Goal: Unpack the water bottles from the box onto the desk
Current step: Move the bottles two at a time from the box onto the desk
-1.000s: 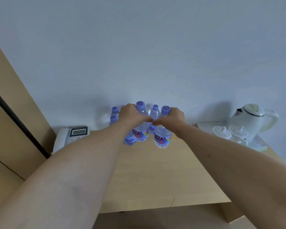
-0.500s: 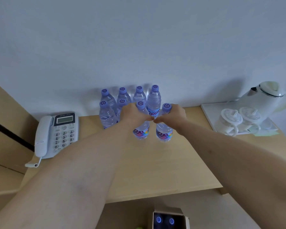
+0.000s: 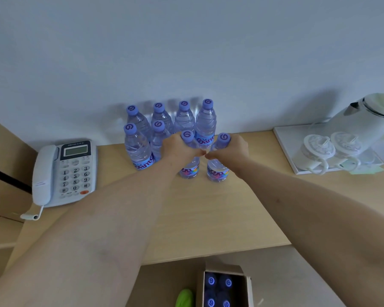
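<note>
Several clear water bottles (image 3: 138, 147) with purple caps stand upright in rows against the wall on the wooden desk (image 3: 208, 213). My left hand (image 3: 180, 149) grips one bottle (image 3: 189, 170) round its upper body in the front row. My right hand (image 3: 232, 149) grips another bottle (image 3: 217, 172) just to its right. Both bottles stand on the desk, and my knuckles almost touch. Below the desk's front edge an open cardboard box (image 3: 224, 286) on the floor holds several more capped bottles.
A white desk telephone (image 3: 62, 171) sits at the left. A white tray (image 3: 284, 142) at the right carries a white kettle (image 3: 361, 120) and two lidded cups (image 3: 317, 149). A green object (image 3: 184, 298) lies beside the box.
The view has tilted downward, bringing the telephone, the desk's front edge and the box into sight. Both hands still hold their bottles, now set on the desk in the front row.
</note>
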